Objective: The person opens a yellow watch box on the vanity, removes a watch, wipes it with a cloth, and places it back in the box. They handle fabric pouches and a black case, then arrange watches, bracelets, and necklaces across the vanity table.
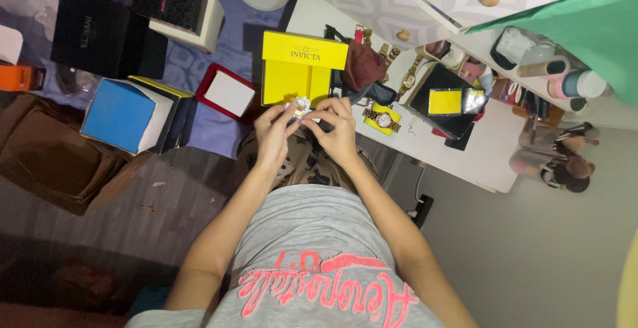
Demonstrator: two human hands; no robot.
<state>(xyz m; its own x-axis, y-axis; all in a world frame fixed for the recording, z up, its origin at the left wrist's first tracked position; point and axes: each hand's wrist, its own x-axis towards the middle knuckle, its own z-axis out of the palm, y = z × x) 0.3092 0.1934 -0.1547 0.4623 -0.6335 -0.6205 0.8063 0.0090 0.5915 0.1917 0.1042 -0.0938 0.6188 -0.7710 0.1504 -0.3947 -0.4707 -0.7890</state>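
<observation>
Watch: a small silver watch (300, 107) is held up between both hands, above the lap and just in front of the yellow box (296, 69).
Left hand: the left hand (274, 132) is closed on the watch from the left, its fingertips pinched on the case.
Right hand: the right hand (335, 128) is curled in from the right, fingers bent around what appears to be the strap; where exactly they touch cannot be told.
Position to grip: the watch sits at the fingertips of both hands, between them, not in either palm.
Behind the hands: the yellow box stands upright with its lid raised, just beyond the watch.
Right side: a gold watch (382, 120) on a yellow cushion lies near the right hand, on the white table (488, 155); a maroon pouch (362, 65) lies past it.
Left side: a red tray (226, 93), a blue box (119, 114) and a black box (100, 32) are set well apart from the hands.
In the way: nothing is seen between the hands and the watch.
</observation>
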